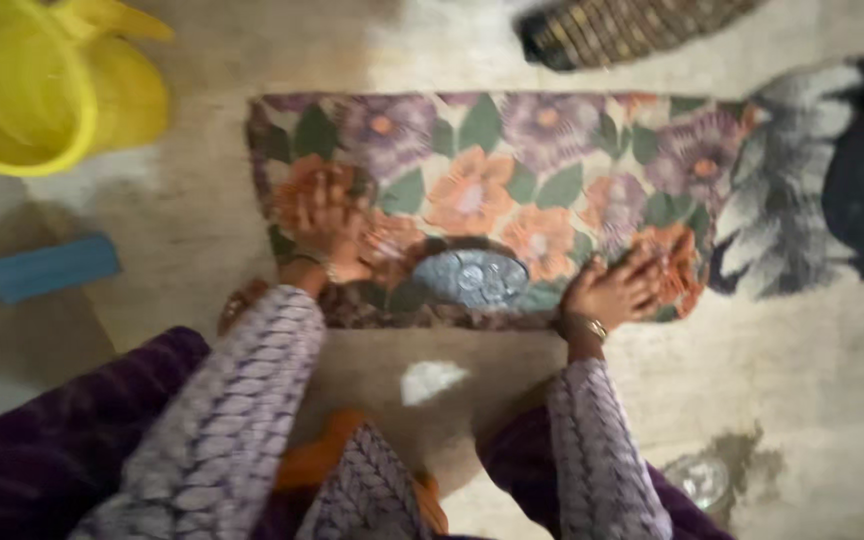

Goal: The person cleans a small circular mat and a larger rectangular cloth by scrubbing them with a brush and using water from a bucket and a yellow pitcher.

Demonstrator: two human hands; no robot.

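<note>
Nearest the camera, two patterned sleeves (252,400) reach forward over purple cloth (42,440), probably the person's lap or skirt; the blur leaves that unsettled. A small white patch (430,381) lies on the floor (812,360) between the forearms, its nature unclear. The left hand (324,222) lies flat on the near-left part of a floral cloth (512,180), fingers spread wide and holding nothing; the right hand (614,292) presses on the near-right edge, fingers extended and close together, also empty. Placed one at each side, the hands appear to keep the cloth spread and flat against the floor. Between them, on the near edge of the cloth, sits a grey oval patch (472,277), possibly foam or water; motion blur prevents identification. Left of the cloth lies a blue bar (52,266). Farther left, a yellow jug (47,90) is cut off by the frame edge. Right of the cloth, a dark-and-white fabric (812,190) touches it. At the far edge, a woven item (632,28) is only partly visible.
</note>
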